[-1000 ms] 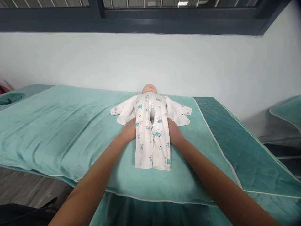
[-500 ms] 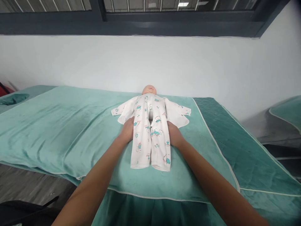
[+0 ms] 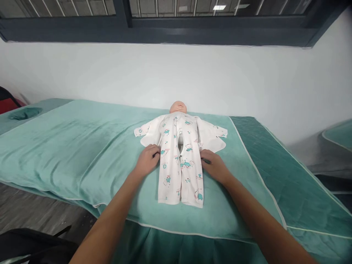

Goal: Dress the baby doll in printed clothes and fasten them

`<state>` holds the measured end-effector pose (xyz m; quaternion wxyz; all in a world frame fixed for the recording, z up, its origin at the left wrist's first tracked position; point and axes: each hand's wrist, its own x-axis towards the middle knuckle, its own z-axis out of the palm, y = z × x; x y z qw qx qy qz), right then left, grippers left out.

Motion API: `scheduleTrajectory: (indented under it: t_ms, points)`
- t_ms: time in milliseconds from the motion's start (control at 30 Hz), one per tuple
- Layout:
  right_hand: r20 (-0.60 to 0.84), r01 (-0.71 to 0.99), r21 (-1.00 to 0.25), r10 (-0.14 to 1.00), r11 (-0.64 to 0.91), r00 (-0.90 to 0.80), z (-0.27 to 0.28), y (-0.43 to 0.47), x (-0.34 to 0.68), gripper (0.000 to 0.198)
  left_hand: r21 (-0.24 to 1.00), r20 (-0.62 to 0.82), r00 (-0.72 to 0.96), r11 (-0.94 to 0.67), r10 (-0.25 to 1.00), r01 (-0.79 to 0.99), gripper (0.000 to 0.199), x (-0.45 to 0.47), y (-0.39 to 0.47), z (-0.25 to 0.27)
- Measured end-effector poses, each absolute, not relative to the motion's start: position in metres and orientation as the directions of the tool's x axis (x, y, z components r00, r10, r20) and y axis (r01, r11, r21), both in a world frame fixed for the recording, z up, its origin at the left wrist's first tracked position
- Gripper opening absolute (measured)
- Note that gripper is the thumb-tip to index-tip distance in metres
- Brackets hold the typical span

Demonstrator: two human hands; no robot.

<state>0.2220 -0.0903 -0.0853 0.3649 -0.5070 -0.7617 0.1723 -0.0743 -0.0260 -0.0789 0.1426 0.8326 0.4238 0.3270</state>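
White printed baby pants (image 3: 170, 168) with an open crotch lie flat, legs toward me. A white baby shirt (image 3: 211, 135) with printed cuffs is spread beneath their upper part, sleeves out to both sides. Beyond the collar shows a baby doll's head (image 3: 178, 106); whether its body lies under the clothes is hidden. My left hand (image 3: 148, 160) has curled fingers, thumb and fingertips pinching the left outer edge of the pants. On the opposite edge, my right hand (image 3: 215, 165) pinches the cloth at about the same height.
A light green sheet (image 3: 82, 146) covers the bed, with a darker green quilted cover (image 3: 264, 157) to the right. Behind stands a white wall (image 3: 137, 73) under a dark window frame (image 3: 206, 31). A black bag (image 3: 30, 245) is at the lower left.
My hands have come out from the sides of the pants, so more of the fingers shows at the edges. The pants look flatter on the bed. The view has shifted slightly.
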Motion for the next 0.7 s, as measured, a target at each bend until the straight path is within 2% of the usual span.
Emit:
scheduleTrajectory:
  t_ms: [67,133,200,267,367,433,533,600,700]
  points:
    - [0.376,0.609,-0.716,0.923,0.341,-0.075,-0.086,-0.085,0.234,0.019,0.571,0.429,0.294,-0.508,0.854,0.645,0.022,-0.078,-0.02,-0.082]
    - [0.396,0.632,-0.741,0.907,0.225,0.141,-0.09,-0.075,0.253,0.022,0.571,0.425,0.136,-0.382,0.895,0.727,0.023,-0.083,-0.01,-0.085]
    - [0.425,0.718,-0.693,0.841,0.064,0.335,-0.094,-0.063,0.275,0.03,0.512,0.424,0.004,-0.244,0.905,0.824,0.023,-0.088,0.001,-0.086]
    - [0.416,0.792,-0.601,0.803,-0.11,0.427,-0.097,-0.052,0.293,0.039,0.429,0.418,-0.085,-0.114,0.904,0.896,0.027,-0.092,0.012,-0.087]
    - [0.259,0.81,-0.488,0.832,-0.325,0.49,-0.096,-0.038,0.309,0.047,0.356,0.386,-0.19,0.045,0.903,0.934,0.037,-0.096,0.023,-0.085]
    - [0.132,0.78,-0.473,0.843,-0.409,0.522,-0.09,-0.031,0.311,0.041,0.336,0.371,-0.214,0.084,0.904,0.938,0.036,-0.097,0.026,-0.085]
    - [0.084,0.663,-0.672,0.856,-0.329,0.51,-0.075,-0.02,0.301,0.028,0.313,0.373,-0.199,0.08,0.906,0.947,0.028,-0.097,0.026,-0.085]
    - [0.154,0.538,-0.829,0.861,-0.154,0.484,-0.058,-0.017,0.282,0.027,0.314,0.375,-0.188,0.066,0.908,0.947,0.024,-0.097,0.025,-0.086]
    - [0.326,0.355,-0.916,0.862,0.187,0.388,-0.024,-0.023,0.24,0.025,0.351,0.383,-0.19,0.048,0.904,0.935,0.019,-0.098,0.023,-0.086]
